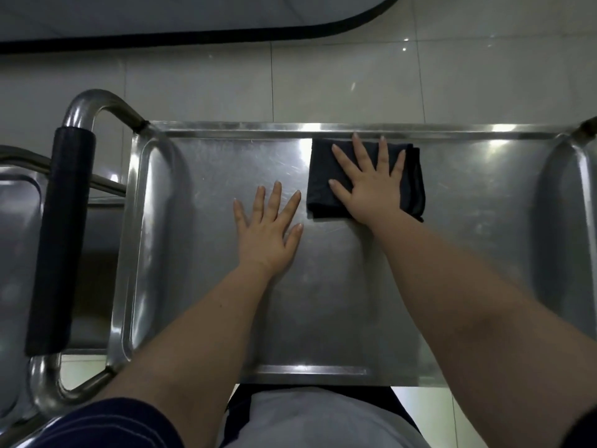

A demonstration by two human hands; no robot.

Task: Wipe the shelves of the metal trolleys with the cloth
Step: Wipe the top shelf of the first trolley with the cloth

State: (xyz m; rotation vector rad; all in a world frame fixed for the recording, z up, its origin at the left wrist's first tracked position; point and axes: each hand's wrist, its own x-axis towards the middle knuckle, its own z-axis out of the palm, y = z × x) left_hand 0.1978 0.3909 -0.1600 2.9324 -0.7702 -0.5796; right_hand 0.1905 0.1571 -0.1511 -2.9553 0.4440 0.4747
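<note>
**Top shelf under wipe: cloth at far rim, both hands flat**

Centre of frame, nearly edge to edge: top shelf (200, 286) of a stainless-steel trolley, raised rim all round, surface scuffed and glinting.

Upper part of frame: pale glossy floor tiles (355, 85), with a dark-edged curved surface (161, 14) along the top edge.

Left of frame: tubular push handle with black foam grip (61, 240), joined to the shelf's left end.

Far left, beyond the handle: shelf of a second metal trolley (16, 253), partly out of view.

Upper centre of the top shelf, right up against the far rim: dark folded cloth (319, 176), lying flat on the metal.

On the cloth: right hand (371, 185), palm down, fingers straight and spread wide, pressing rather than gripping.

Just left of the cloth, on bare metal: left hand (268, 234), flat, fingers splayed wide, holding nothing.
</note>
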